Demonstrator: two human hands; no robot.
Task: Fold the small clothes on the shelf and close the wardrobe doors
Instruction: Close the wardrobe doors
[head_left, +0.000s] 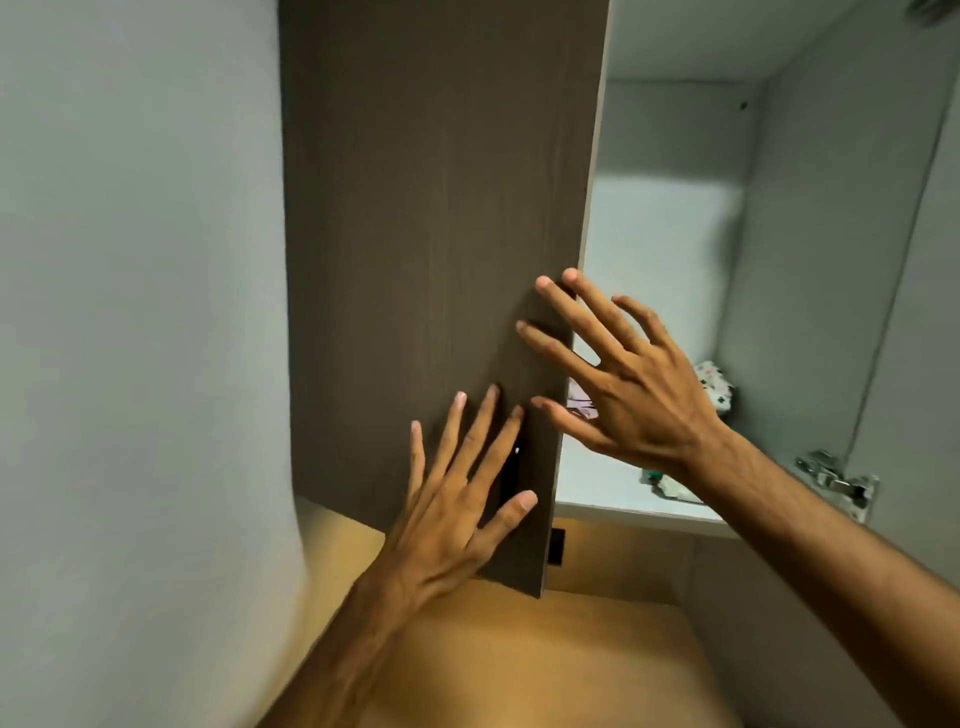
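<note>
The dark brown left wardrobe door (431, 234) fills the middle of the view. My left hand (462, 499) lies flat on its lower part with fingers spread, beside a dark handle (508, 475). My right hand (618, 374) reaches across with straight, spread fingers; the fingertips touch the door's right edge. Behind it the white shelf (597, 488) holds small patterned clothes (717, 384), mostly hidden by my right hand and forearm. The right door (914, 322) stands open at the far right.
A metal hinge (836, 480) sits on the open right door's inner side. A grey wall (140, 338) is to the left. A tan wooden surface (545, 660) lies below the cupboard.
</note>
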